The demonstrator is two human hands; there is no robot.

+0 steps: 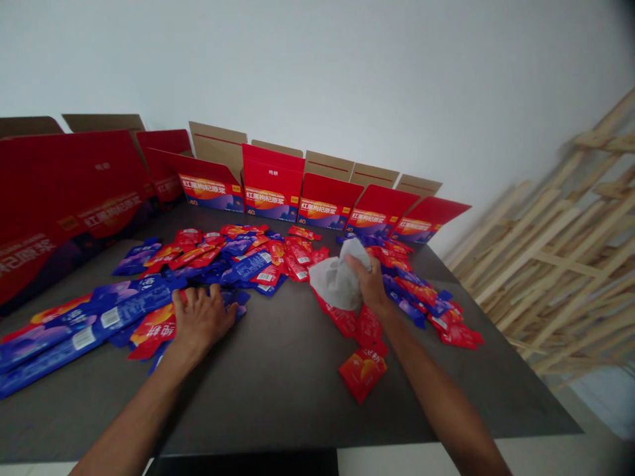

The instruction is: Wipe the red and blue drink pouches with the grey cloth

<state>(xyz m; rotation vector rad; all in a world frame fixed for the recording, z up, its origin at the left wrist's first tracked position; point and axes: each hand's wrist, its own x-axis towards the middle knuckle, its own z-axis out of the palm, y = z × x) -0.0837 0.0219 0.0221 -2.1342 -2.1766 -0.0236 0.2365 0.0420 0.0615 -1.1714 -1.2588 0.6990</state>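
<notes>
My right hand point(368, 281) grips a crumpled white cloth point(337, 277) over a strip of red sachets point(364, 375) that trails toward me. On the left, my left hand point(203, 319) rests with fingers spread on blue and red sachets point(157, 328). Long blue sachet strips point(94, 327) stretch from there to the left edge. Beyond both hands a heap of mixed red and blue sachets point(238, 254) covers the middle of the table. Another group of red and blue sachets point(421, 291) lies to the right of my right forearm.
A row of red printed boxes point(272, 192) with raised flaps stands along the back of the dark table point(278, 396). Larger red boxes point(64, 198) stand at the left. Wooden slatted frames point(555, 258) lean by the wall beyond the table's right edge.
</notes>
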